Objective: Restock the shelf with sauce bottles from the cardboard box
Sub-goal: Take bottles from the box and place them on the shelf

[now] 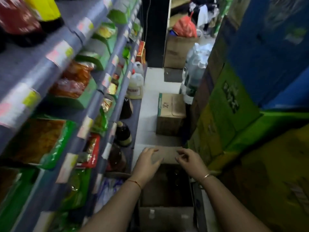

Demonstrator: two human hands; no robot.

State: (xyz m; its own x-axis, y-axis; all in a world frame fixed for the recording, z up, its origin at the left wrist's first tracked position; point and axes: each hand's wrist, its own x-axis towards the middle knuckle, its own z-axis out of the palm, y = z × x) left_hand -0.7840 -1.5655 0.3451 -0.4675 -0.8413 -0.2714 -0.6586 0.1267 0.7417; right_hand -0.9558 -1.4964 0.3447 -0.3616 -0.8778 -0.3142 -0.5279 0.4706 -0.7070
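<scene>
Since both empty hands hang over the cardboard box [167, 216] at 6 o'clock, left hand [148, 162] spread, right hand [190, 162] loosely curled, pin its far flap [167, 154] toward 12 before lifting bottles [174, 173].

A grey-blue shelf [16, 64] unit with several tiers runs along the left of a narrow aisle, with price labels on its front edges. The upper tiers hold packets in green trays [93, 60]. The lowest tier holds dark sauce bottles [122, 133] standing upright, with pale jugs [136, 84] at its far end. On the pale floor [150, 91] sit an open cardboard box [167, 216] nearest, a closed carton [170, 113] beyond it, and a wrapped pack of clear bottles [195, 67] further back.
</scene>
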